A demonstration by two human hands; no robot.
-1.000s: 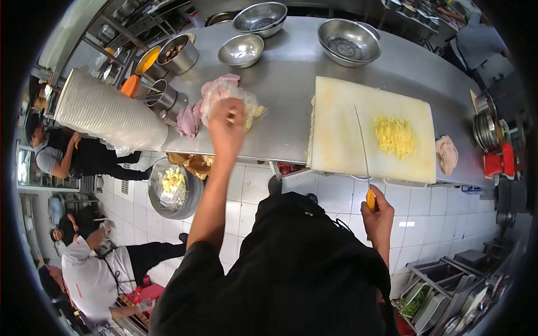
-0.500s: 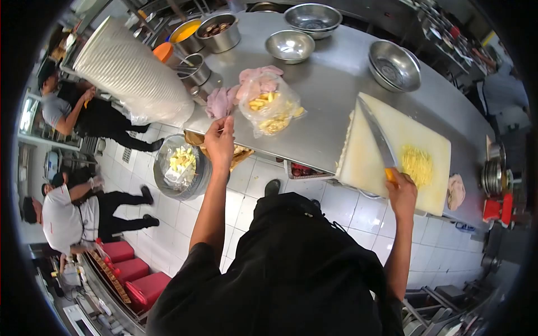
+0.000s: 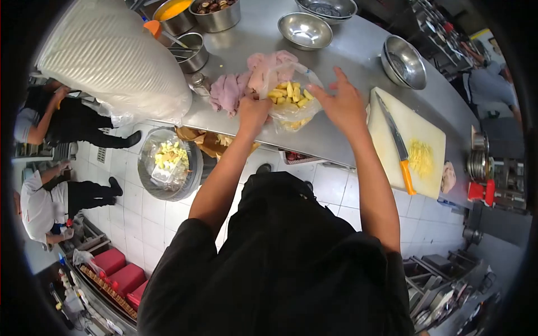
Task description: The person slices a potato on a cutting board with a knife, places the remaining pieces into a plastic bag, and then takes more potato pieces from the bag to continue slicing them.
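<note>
A clear plastic bag [image 3: 295, 113] of yellow, finger-sized pieces lies near the table's front edge, its mouth spread upward. My left hand [image 3: 255, 115] is closed on the bag's left side. On the other side my right hand [image 3: 342, 106] has its fingers apart, thumb right at the bag's rim. Pink cloths [image 3: 231, 91] lie just behind and left of the bag. To the right, a knife [image 3: 397, 134] with an orange handle rests on the white cutting board [image 3: 386, 162], beside a heap of thin yellow shreds [image 3: 421, 157].
Metal bowls [image 3: 305, 32] stand toward the back, with pots [image 3: 216, 17] at the back left. A tall wrapped stack of white containers [image 3: 117, 67] leans at left. Below it is a lined bin [image 3: 170, 185] of scraps. Two people [image 3: 47, 196] stand at far left, another person [image 3: 490, 89] at right.
My right hand has let go of the knife, now lying on the board, and moved left to the bag. My left hand has taken hold of the bag, whose mouth has opened.
</note>
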